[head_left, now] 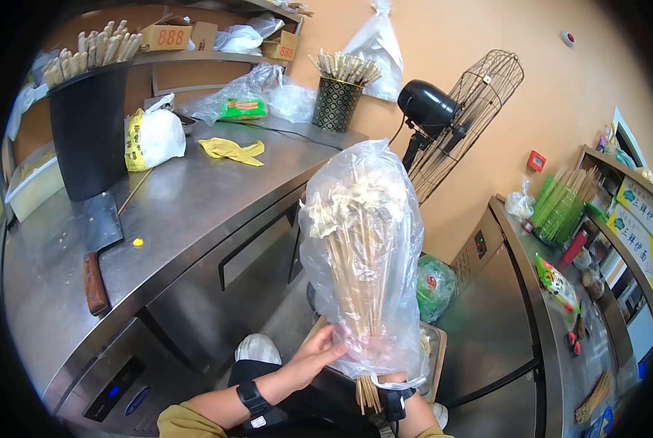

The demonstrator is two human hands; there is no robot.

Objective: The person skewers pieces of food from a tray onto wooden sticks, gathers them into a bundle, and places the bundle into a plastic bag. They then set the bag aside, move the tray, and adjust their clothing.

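Note:
A clear plastic bag [403, 248] stands upright in front of me, over a bundle of wooden skewers [352, 263]. Pale, crumpled-looking pieces of food [363, 201] sit at the skewers' upper ends. The bare lower ends stick out below the bag's mouth. My right hand [366, 345] shows blurred through the plastic, with fingers wrapped around the lower part of the bundle. At the bag's lower left side, my left hand [313, 356] has its thumb and fingers on the plastic; its fingertips are partly hidden. Black bands circle both wrists.
A cleaver [104, 233] lies on the left steel counter [195, 204], near a black bin of sticks [89, 131] and a yellow cloth [231, 150]. A standing fan [450, 117] is behind the bag. To the right, another counter [534, 292] carries green skewers [560, 208] and packets.

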